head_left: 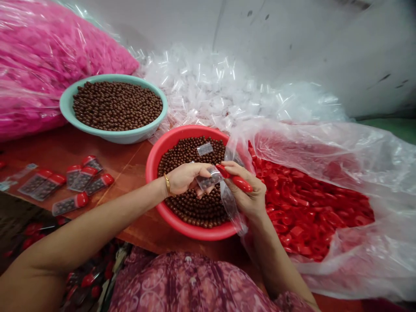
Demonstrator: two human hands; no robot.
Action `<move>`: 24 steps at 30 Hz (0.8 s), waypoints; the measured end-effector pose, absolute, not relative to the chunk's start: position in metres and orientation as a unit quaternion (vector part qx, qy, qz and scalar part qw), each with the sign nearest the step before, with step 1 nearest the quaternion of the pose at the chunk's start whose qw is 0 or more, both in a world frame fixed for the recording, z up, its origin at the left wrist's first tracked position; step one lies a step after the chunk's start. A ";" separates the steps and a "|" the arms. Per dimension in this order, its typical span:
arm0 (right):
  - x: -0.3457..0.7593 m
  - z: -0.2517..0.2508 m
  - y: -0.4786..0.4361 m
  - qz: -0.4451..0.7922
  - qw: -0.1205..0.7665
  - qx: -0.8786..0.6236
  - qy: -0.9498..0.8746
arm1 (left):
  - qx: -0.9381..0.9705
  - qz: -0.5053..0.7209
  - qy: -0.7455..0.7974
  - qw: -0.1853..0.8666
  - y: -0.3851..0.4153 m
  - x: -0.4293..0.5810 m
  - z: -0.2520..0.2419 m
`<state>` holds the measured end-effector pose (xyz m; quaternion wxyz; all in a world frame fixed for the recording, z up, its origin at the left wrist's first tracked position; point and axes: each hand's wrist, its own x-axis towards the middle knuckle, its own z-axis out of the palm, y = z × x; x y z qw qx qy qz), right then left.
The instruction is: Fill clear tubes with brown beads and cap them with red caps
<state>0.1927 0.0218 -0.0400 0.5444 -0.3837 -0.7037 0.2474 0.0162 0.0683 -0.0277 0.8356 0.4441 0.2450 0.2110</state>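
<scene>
My left hand (183, 177) grips a small clear plastic box (208, 180) with some brown balls inside, held above the red basin (152, 167). At the box's right end, my right hand (248, 193) pinches a red cap (222, 170); I cannot tell whether the cap is fully seated. A second red cap (242, 183) rests against the fingers of the same hand. Below both hands, many brown balls (191, 212) fill the basin. Another clear box (204, 149) lies on top of the balls near the far side.
A teal basin (66, 106) of brown balls stands behind on the left. Capped boxes (81, 178) lie on the orange table (130, 212). To the right, an open plastic bag (357, 255) holds red caps (299, 208). Clear boxes (201, 86) are heaped behind, beside a pink-filled bag (58, 56).
</scene>
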 end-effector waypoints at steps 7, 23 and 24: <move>0.204 -0.039 0.016 0.204 0.452 -0.365 -0.788 | 0.561 0.206 0.311 0.739 0.063 0.019 -0.025; 0.178 -0.042 0.002 0.155 0.439 -0.428 -0.774 | 0.694 0.258 0.405 0.536 0.059 0.022 -0.029; 0.179 -0.041 0.004 0.158 0.456 -0.442 -0.756 | 0.712 0.250 0.408 0.514 0.058 0.022 -0.029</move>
